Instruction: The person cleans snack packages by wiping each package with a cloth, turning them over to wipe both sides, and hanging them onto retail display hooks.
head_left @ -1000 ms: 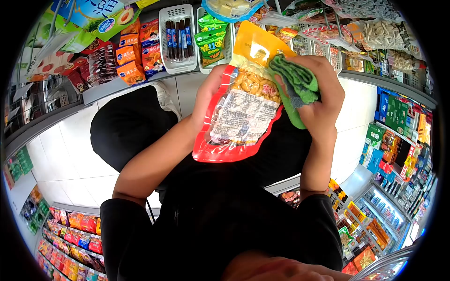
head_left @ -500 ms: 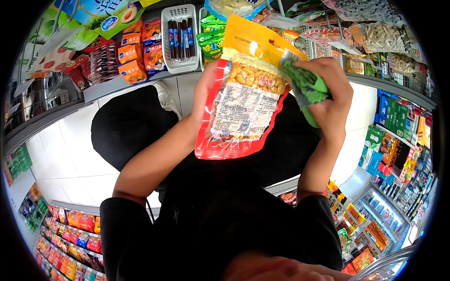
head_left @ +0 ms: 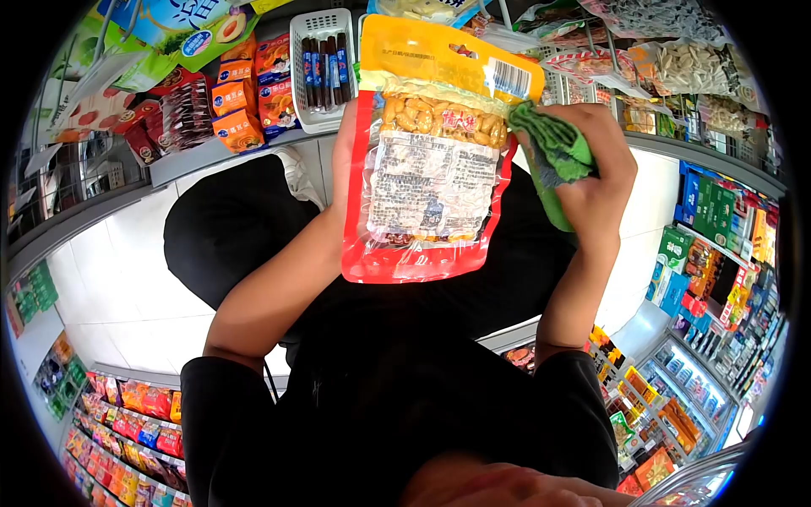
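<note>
A snack bag point(head_left: 435, 190), red and yellow with nuts showing through its clear window, is held up in front of my chest. Its printed label side and barcode face me. My left hand point(head_left: 345, 160) grips the bag's left edge, its fingers mostly hidden behind the bag. In my right hand point(head_left: 601, 165) a green cloth point(head_left: 557, 152) is bunched up, with part hanging below the fingers. The cloth touches or lies very near the bag's upper right edge; I cannot tell which.
Ahead stands a shelf point(head_left: 203, 156) of packaged snacks, with a white basket point(head_left: 301, 80) of dark stick packs. More bags hang at the upper right. Stocked shelves point(head_left: 135, 422) lie behind at the lower left, and boxed goods point(head_left: 705, 262) stand at the right.
The bag has shifted left and turned a little more upright in my left hand. The cloth has come off the bag's upper right corner, uncovering the barcode. My right hand has barely moved.
</note>
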Motion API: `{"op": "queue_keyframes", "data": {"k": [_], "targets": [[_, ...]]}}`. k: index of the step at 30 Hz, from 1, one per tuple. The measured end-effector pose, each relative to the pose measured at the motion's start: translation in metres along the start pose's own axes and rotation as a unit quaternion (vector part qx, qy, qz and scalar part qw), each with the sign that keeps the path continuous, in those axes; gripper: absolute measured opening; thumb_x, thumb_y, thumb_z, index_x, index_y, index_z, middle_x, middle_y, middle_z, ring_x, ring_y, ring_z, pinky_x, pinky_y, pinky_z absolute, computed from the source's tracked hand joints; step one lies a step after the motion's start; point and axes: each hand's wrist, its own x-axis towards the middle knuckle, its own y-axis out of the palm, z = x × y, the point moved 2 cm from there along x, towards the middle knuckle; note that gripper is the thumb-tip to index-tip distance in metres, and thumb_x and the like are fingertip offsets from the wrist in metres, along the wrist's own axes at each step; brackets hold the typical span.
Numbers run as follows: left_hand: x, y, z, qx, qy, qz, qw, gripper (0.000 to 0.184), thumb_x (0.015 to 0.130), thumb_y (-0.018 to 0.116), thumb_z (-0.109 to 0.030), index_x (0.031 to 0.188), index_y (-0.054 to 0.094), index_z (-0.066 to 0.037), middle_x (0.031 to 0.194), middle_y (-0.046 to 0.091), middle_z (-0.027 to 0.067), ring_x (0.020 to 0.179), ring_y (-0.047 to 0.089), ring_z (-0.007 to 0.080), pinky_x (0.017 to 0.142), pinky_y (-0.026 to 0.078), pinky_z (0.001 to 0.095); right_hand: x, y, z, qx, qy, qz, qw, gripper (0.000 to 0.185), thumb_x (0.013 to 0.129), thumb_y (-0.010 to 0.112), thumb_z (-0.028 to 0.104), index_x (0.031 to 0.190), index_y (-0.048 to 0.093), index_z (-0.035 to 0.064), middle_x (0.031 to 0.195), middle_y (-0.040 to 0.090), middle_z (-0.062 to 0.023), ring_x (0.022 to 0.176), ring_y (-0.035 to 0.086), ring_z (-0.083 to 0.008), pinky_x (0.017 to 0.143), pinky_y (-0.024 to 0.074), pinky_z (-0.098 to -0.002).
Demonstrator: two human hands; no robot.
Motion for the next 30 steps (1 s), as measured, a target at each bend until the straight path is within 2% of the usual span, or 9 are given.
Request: {"op": "queue_keyframes", "data": {"k": [4, 8, 12, 16, 21, 25, 28, 30], "targets": [[0.0, 0.003, 0.001, 0.01, 0.006, -0.002, 1.0, 0.076, 0.1, 0.043, -0.061, 0.148, 0.047, -0.003, 0.145, 0.056, 0.0191, 0.126, 0.061, 0.0347, 0.106, 0.049, 0.0503, -0.002, 0.001, 0.0, 0.062, -0.026, 0.054, 0.996, 0.032, 0.073, 0.088, 0.005, 0.101, 0.073, 0.0017, 0.095, 0.071, -0.0105, 0.088, 0.069, -0.0247, 0.078, 0.0529, -0.0318], [-0.001, -0.002, -0.001, 0.023, 0.022, -0.008, 0.999, 0.074, 0.1, 0.044, -0.061, 0.147, 0.048, -0.004, 0.142, 0.058, 0.0176, 0.124, 0.062, 0.0332, 0.105, 0.05, 0.0494, 0.001, -0.002, -0.002, -0.011, 0.022, 0.013, 1.0, 0.034, 0.071, 0.086, 0.003, 0.102, 0.073, 0.0016, 0.095, 0.071, -0.0103, 0.087, 0.069, -0.0249, 0.079, 0.0528, -0.0323], [-0.001, 0.001, -0.004, 0.033, 0.041, -0.008, 0.999, 0.071, 0.101, 0.043, -0.059, 0.147, 0.049, -0.005, 0.141, 0.059, 0.0166, 0.123, 0.062, 0.0325, 0.105, 0.05, 0.0489, -0.002, 0.001, -0.003, 0.049, 0.005, 0.064, 0.997, 0.035, 0.069, 0.085, 0.002, 0.102, 0.073, 0.0014, 0.095, 0.071, -0.0107, 0.087, 0.069, -0.0251, 0.078, 0.0529, -0.0325], [-0.005, 0.012, -0.001, 0.002, 0.036, -0.011, 0.999, 0.07, 0.101, 0.043, -0.058, 0.146, 0.05, -0.005, 0.142, 0.058, 0.0171, 0.123, 0.062, 0.0327, 0.106, 0.049, 0.0487, -0.002, -0.002, -0.002, 0.047, 0.008, 0.074, 0.996, 0.033, 0.069, 0.084, 0.002, 0.101, 0.074, 0.0027, 0.095, 0.07, -0.0101, 0.086, 0.068, -0.0262, 0.077, 0.0532, -0.0327], [-0.003, 0.01, 0.001, 0.029, 0.032, -0.061, 0.997, 0.072, 0.101, 0.044, -0.058, 0.145, 0.05, -0.002, 0.141, 0.059, 0.0181, 0.122, 0.063, 0.0338, 0.105, 0.05, 0.0481, -0.003, -0.001, -0.004, 0.03, -0.007, 0.076, 0.997, 0.034, 0.068, 0.082, 0.003, 0.101, 0.074, 0.005, 0.095, 0.068, -0.0094, 0.083, 0.068, -0.0269, 0.074, 0.0533, -0.0328], [0.001, 0.015, 0.001, 0.027, 0.019, 0.02, 0.999, 0.07, 0.101, 0.045, -0.056, 0.144, 0.051, -0.001, 0.139, 0.061, 0.0173, 0.119, 0.065, 0.0317, 0.103, 0.052, 0.0458, -0.001, -0.002, -0.002, -0.028, 0.007, -0.021, 0.999, 0.03, 0.073, 0.086, 0.003, 0.101, 0.073, 0.0011, 0.095, 0.071, -0.0102, 0.086, 0.068, -0.0229, 0.078, 0.0523, -0.0309], [-0.008, 0.025, 0.004, 0.05, 0.032, -0.018, 0.998, 0.063, 0.103, 0.044, -0.051, 0.141, 0.052, -0.001, 0.136, 0.063, 0.017, 0.116, 0.067, 0.0284, 0.1, 0.054, 0.043, 0.0, -0.003, -0.003, -0.044, -0.003, -0.089, 0.995, 0.03, 0.075, 0.086, 0.003, 0.102, 0.072, 0.0002, 0.097, 0.072, -0.0101, 0.086, 0.068, -0.0223, 0.079, 0.0524, -0.0307], [-0.011, 0.016, 0.005, 0.114, 0.016, -0.072, 0.991, 0.058, 0.105, 0.042, -0.046, 0.138, 0.054, 0.0, 0.134, 0.064, 0.0169, 0.113, 0.068, 0.0263, 0.098, 0.055, 0.041, 0.001, -0.002, 0.0, -0.021, -0.015, -0.063, 0.998, 0.032, 0.074, 0.087, 0.003, 0.102, 0.072, 0.0005, 0.097, 0.072, -0.0104, 0.086, 0.068, -0.0225, 0.079, 0.0526, -0.0308]]}}
